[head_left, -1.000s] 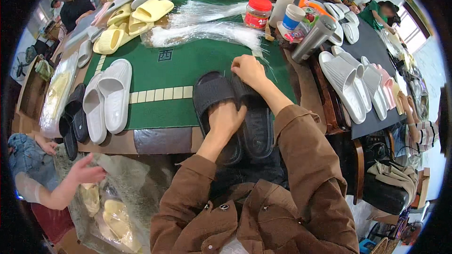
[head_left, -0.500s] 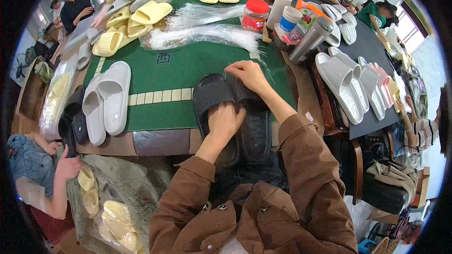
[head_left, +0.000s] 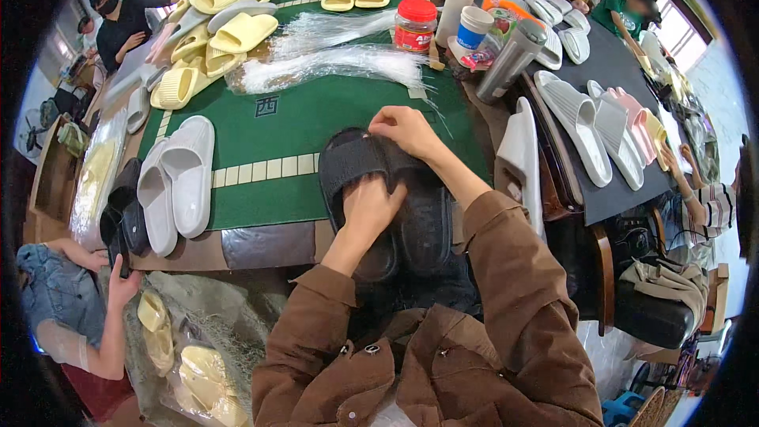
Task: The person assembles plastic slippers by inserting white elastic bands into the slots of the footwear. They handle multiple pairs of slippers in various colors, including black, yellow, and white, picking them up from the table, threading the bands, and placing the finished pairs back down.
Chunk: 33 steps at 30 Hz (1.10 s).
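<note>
At the near edge of the green mat [head_left: 261, 138], two black slippers [head_left: 427, 229] are side by side, their heels toward the person. The left hand [head_left: 370, 204] has its fingers under the left slipper's strap [head_left: 354, 166] – they are hidden, so one cannot tell how tightly they close. At the slippers' twelve o'clock, the right hand [head_left: 405, 131] has its fingertips drawn narrow together; whether they pinch something is too small to see. From the slippers, two pale grey slippers [head_left: 188, 178] lie at nine o'clock, clear strands [head_left: 332, 69] toward eleven – and a red-lidded jar [head_left: 415, 25] at twelve.
</note>
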{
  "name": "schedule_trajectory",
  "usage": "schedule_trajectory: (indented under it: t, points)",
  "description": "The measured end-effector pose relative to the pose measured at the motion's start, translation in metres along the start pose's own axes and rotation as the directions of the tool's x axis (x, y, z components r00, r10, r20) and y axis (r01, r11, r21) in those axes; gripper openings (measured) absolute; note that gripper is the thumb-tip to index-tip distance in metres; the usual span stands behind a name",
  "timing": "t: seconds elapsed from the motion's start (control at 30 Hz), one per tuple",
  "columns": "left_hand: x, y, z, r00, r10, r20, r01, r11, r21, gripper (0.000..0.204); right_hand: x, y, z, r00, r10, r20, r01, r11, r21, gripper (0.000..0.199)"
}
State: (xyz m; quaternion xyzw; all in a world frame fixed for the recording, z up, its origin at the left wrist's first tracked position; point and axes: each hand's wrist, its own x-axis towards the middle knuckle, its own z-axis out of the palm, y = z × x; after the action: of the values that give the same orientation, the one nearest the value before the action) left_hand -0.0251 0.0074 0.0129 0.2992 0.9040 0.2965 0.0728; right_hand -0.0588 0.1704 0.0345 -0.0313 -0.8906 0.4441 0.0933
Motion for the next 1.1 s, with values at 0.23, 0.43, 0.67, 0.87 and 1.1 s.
schedule_trajectory:
  t: [0.23, 0.43, 0.67, 0.87, 1.1]
  points:
    - [-0.031, -0.016, -0.017, 0.898, 0.326, -0.296, -0.311, 0.945, 0.097, 0.039, -0.004, 0.013, -0.002, 0.881, 0.309, -0.357, -0.099, 0.860, 0.500, 0.017]
    - [-0.014, 0.007, -0.070, 0.949, 0.125, -0.289, -0.176, 0.972, -0.158, 0.010, -0.010, 0.009, -0.002, 0.896, 0.258, -0.361, 0.006, 0.807, 0.590, 0.016]
    - [0.078, -0.021, -0.038, 0.910, 0.282, -0.306, -0.318, 0.945, -0.074, 0.014, -0.006, 0.011, 0.008, 0.883, 0.222, -0.413, 0.132, 0.727, 0.674, 0.014]
    - [0.095, 0.001, -0.024, 0.961, 0.233, -0.151, -0.266, 0.928, -0.262, 0.015, -0.012, 0.011, -0.003, 0.876, 0.225, -0.427, 0.141, 0.726, 0.672, 0.013]
    - [0.091, -0.004, -0.024, 0.962, 0.207, -0.180, -0.252, 0.926, -0.280, 0.018, -0.011, 0.013, 0.000, 0.935, 0.174, -0.309, 0.059, 0.785, 0.617, 0.027]
